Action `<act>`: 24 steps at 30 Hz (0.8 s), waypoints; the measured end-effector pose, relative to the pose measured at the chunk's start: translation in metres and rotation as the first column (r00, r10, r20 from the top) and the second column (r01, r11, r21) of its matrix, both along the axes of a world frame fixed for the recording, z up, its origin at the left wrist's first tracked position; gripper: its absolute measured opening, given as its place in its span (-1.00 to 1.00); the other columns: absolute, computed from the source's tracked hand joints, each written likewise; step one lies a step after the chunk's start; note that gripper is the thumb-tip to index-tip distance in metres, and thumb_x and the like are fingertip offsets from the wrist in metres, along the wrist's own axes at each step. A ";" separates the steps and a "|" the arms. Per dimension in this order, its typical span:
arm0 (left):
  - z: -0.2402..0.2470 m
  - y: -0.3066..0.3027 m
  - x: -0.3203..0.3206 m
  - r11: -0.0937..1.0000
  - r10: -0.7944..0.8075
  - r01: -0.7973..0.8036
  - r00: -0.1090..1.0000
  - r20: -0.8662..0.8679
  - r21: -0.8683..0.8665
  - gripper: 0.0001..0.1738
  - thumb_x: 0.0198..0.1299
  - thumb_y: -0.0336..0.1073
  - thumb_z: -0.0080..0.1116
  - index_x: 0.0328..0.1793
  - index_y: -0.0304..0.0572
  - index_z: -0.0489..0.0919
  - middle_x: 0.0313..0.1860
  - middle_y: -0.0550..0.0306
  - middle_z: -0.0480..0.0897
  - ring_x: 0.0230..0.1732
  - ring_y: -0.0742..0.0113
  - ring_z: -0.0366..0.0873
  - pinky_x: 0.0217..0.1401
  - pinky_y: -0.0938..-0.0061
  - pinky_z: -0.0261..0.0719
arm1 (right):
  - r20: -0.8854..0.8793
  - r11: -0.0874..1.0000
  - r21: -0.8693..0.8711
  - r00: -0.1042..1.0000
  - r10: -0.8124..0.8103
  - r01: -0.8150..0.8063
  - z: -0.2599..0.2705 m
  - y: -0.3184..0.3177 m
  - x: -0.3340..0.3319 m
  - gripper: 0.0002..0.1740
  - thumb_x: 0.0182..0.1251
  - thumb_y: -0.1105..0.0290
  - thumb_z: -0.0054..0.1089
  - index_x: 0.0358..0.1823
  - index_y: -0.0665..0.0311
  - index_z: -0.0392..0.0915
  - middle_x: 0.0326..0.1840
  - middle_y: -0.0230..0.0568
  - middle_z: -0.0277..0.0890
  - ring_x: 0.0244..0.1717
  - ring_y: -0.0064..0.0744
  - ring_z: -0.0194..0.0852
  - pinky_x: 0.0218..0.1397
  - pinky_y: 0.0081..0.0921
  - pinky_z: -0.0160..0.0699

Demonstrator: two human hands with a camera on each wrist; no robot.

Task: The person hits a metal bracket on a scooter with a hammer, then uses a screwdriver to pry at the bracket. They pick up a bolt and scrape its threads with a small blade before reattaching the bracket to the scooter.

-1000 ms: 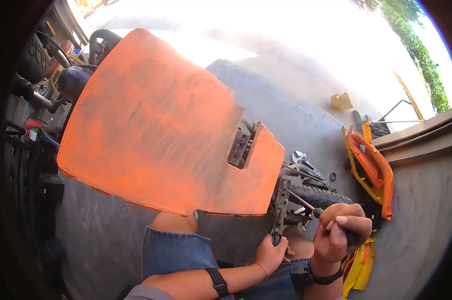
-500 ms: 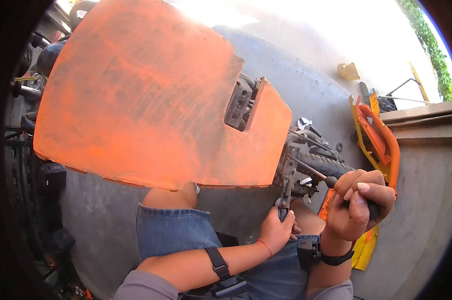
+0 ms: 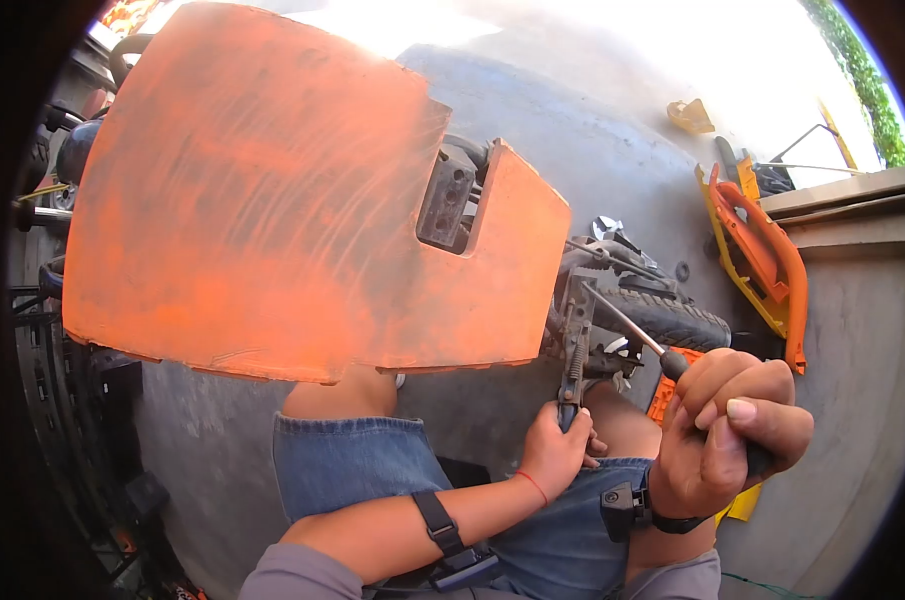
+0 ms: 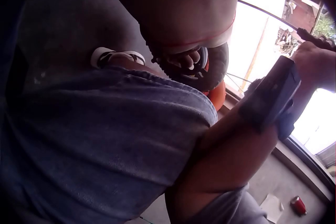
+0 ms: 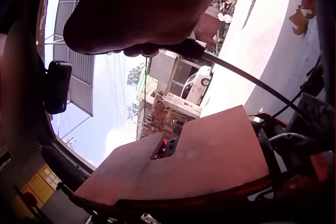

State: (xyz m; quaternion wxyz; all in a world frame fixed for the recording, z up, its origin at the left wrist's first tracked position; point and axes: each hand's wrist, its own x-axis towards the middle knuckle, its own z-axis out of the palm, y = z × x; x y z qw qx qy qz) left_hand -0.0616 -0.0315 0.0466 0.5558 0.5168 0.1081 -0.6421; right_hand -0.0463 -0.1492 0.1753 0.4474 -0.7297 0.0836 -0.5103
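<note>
In the head view a large scuffed orange panel [image 3: 243, 210] spans the left and middle. Beside its lower right edge stands a dark metal bracket [image 3: 577, 335] with a spring. My left hand [image 3: 556, 450] grips the dark lower end of that bracket. My right hand [image 3: 728, 430] is curled round the dark handle of a screwdriver, whose shaft [image 3: 628, 322] slants up left to the bracket's top. The right wrist view shows the shaft [image 5: 252, 78] running toward dark metal parts, with the orange panel [image 5: 210, 155] below. The left wrist view hides the bracket behind my hand.
A black tyre [image 3: 673, 318] lies right of the bracket, with a wrench [image 3: 607, 228] behind it. Orange and yellow body parts [image 3: 758, 265] lean by the wall at right. Dark frames [image 3: 48, 400] stand at far left.
Across the frames the view has shifted, so the panel sits higher and further left. Both hands keep their holds, and the right hand with the screwdriver appears further right of the bracket.
</note>
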 end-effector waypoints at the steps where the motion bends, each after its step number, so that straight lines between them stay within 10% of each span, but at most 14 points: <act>1: 0.002 -0.001 0.000 1.000 0.024 -0.024 1.000 0.015 0.007 -0.74 0.42 -0.24 0.02 -0.10 -0.35 0.36 -0.36 0.08 0.55 -0.37 0.29 0.69 -0.50 0.47 0.68 | 0.014 1.000 -0.008 1.000 0.019 -0.018 0.004 0.004 -0.001 -0.85 0.23 0.51 0.01 -0.16 0.28 0.41 -0.48 -0.24 0.25 -0.68 -0.54 0.15 -0.65 -0.58 0.21; 24: -0.006 -0.004 -0.003 0.997 -0.074 0.071 0.993 0.090 0.040 -0.73 0.41 -0.24 0.04 -0.08 -0.35 0.35 -0.38 0.11 0.56 -0.35 0.33 0.68 -0.53 0.52 0.63 | -0.087 0.994 0.069 0.993 -0.082 0.088 -0.009 -0.018 -0.005 -0.82 0.16 0.54 0.06 -0.18 0.27 0.39 -0.51 -0.21 0.36 -0.64 -0.53 0.31 -0.61 -0.61 0.30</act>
